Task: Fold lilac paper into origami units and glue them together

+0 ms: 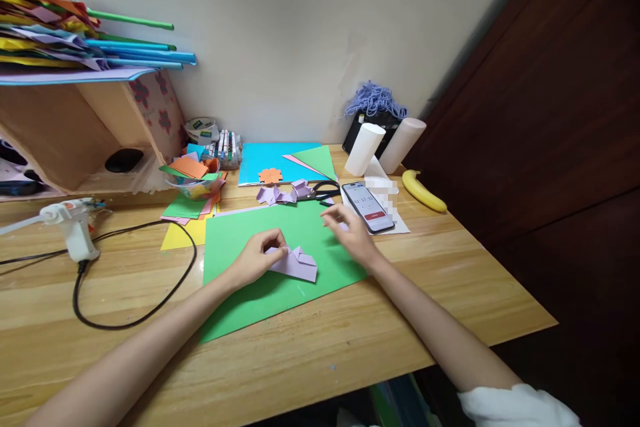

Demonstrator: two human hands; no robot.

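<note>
A folded piece of lilac paper (299, 268) is pinched between the thumb and fingers of my left hand (261, 255), just above a large green sheet (240, 310). Its folds stand up in small flaps along the upper edge. Apart from the paper, my right hand (351, 233) hovers over the right side of the green sheet, fingers loosely bent and spread, blurred a little. A phone (369, 207) with a timer on its screen lies just beyond it. Scissors (326, 191) with black handles and several folded lilac pieces (276, 195) sit at the sheet's far edge.
A glue gun (75, 230) with a looping black cable stands at left. Behind are a tub of paper scraps (193, 180), markers (227, 145), a blue sheet (250, 157) bearing an orange paper flower (271, 176), and white rolls (365, 149). A banana (423, 191) lies near the right edge.
</note>
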